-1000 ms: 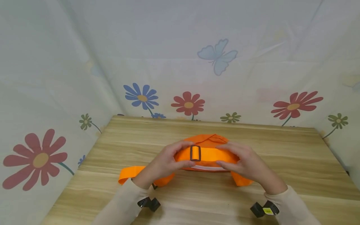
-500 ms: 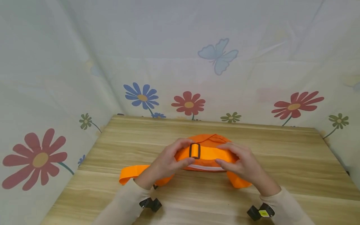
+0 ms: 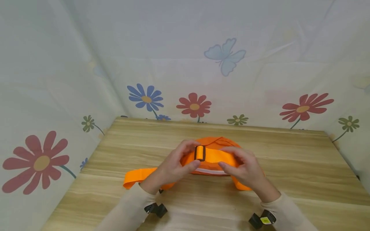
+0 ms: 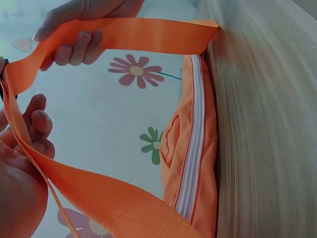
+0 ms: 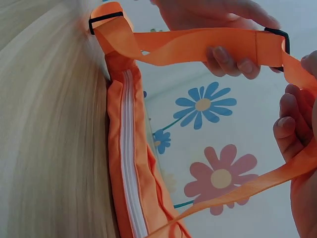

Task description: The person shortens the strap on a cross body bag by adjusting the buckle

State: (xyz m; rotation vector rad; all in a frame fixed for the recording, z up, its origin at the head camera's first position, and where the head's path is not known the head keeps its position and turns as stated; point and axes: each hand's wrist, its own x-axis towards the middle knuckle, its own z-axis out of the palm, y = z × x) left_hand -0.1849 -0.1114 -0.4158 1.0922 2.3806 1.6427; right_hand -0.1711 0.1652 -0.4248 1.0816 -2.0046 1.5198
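An orange waist bag [image 3: 221, 141] rests on the table, its white zipper [image 4: 194, 129] facing the person. Above it the orange strap [image 3: 215, 155] is stretched between the hands, with a black slide buckle [image 3: 204, 154] on it. My left hand [image 3: 173, 165] pinches the strap at the buckle, thumb on the near side. My right hand [image 3: 248, 166] holds the strap to the right of the buckle between thumb and fingers. In the right wrist view a second black buckle [image 5: 106, 18] sits on the strap near the bag's end.
A loop of strap [image 3: 137, 175] lies on the wooden table [image 3: 138, 141] to the left, partly behind the left forearm. Behind the table hangs a pale curtain [image 3: 173, 48] printed with flowers and a butterfly. Black wrist cameras [image 3: 157, 210] are worn below both hands.
My right hand and forearm have shifted left, closer to the left hand. The buckle and held strap have risen slightly. The left hand has barely moved.
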